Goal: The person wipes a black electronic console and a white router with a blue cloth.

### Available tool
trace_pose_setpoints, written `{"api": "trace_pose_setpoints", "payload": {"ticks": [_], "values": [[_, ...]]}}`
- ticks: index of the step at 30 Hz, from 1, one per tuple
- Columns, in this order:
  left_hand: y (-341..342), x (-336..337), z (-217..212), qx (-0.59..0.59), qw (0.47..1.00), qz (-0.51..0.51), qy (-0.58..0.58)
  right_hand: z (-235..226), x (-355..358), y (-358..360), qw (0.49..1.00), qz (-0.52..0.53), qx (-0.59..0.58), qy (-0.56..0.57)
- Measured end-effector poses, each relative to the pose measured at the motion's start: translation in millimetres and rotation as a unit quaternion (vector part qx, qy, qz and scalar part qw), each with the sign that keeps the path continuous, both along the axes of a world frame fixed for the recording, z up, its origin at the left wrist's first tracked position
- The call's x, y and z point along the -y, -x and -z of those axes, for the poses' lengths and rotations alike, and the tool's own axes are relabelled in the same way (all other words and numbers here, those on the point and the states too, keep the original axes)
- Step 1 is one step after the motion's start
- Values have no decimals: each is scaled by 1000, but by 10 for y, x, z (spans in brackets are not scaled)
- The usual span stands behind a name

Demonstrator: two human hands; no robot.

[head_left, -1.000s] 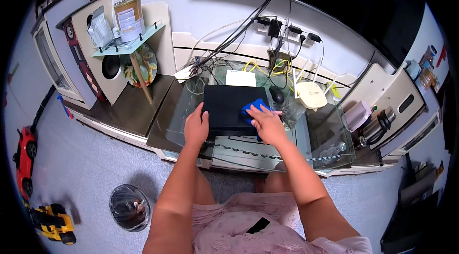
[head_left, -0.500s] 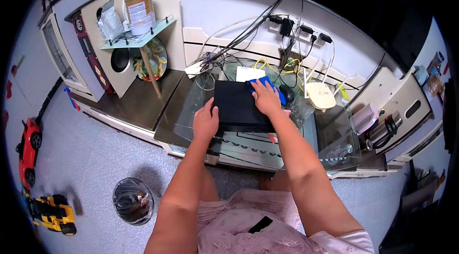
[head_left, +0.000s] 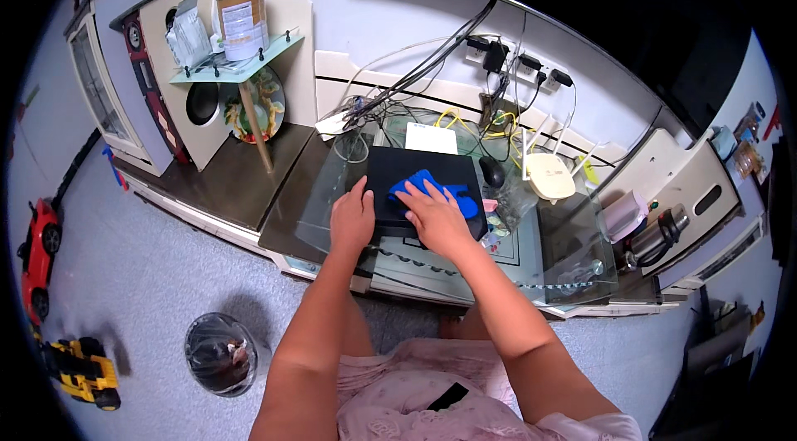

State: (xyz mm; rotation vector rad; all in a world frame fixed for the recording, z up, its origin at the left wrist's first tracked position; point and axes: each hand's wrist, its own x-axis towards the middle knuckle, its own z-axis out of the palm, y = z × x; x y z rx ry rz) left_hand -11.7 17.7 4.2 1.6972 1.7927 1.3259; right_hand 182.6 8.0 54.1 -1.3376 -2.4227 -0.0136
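Note:
A flat black box [head_left: 394, 160] lies on the glass-topped stand [head_left: 332, 229]. Along its left side rests my left hand [head_left: 352, 219], fingers stretched out and close together, touching the edge. My right hand [head_left: 438, 224] presses a bunched blue cloth [head_left: 459, 196] onto the box's top, gripping it under spread, slightly bent fingers. Part of the cloth is hidden beneath that hand. Just behind the box sits a small white box [head_left: 431, 138], and a black computer mouse [head_left: 491, 172] lies by its far right corner.
A white router [head_left: 551, 176] with raised antennas stands at the right, amid tangled cables [head_left: 398, 101]. Further right is a metal flask [head_left: 660, 235]. A glass shelf [head_left: 241, 69] holds a tin at the left. On the floor are a lined bin [head_left: 220, 354] and toy vehicles [head_left: 83, 370].
My right hand has drawn the blue cloth from the box's far right corner toward me and left, over the middle of the top. My left hand stays at the left side.

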Motion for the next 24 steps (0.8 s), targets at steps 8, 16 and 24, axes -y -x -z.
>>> {"api": "trace_pose_setpoints", "payload": {"ticks": [8,16,24], "values": [[-2,-38,-40,-12,1000,-9,-11,28,-803,601,1000,8,-7,10],[111,-21,-51,122,992,-13,18,102,-311,659,999,6,-29,-37],[-381,501,-493,271,944,158,-105,-209,30,410,700,-87,-639,308]]}}
